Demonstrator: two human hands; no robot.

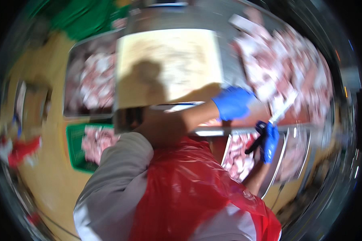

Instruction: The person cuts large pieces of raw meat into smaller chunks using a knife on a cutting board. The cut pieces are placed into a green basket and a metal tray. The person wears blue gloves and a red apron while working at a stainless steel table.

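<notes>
My left hand (233, 103), in a blue glove, reaches across my body to the metal table, at the near left edge of the meat pile (269, 60). Motion smears its fingers, so their grip cannot be made out. Lower and to the right, my blue-gloved right hand (270, 141) is closed round a knife (284, 107). The pale blade points up and right, close to the pile's near edge. A dark shape beside the right hand is too blurred to name. Pink and white pieces of raw meat make up the pile.
A stained white cutting board (181, 64) lies left of the pile. Further left are a metal tray of meat (68, 96) and a green basket (73, 154) with meat pieces. Metal trays with meat (239, 158) stand below the table's near edge, beside my right forearm.
</notes>
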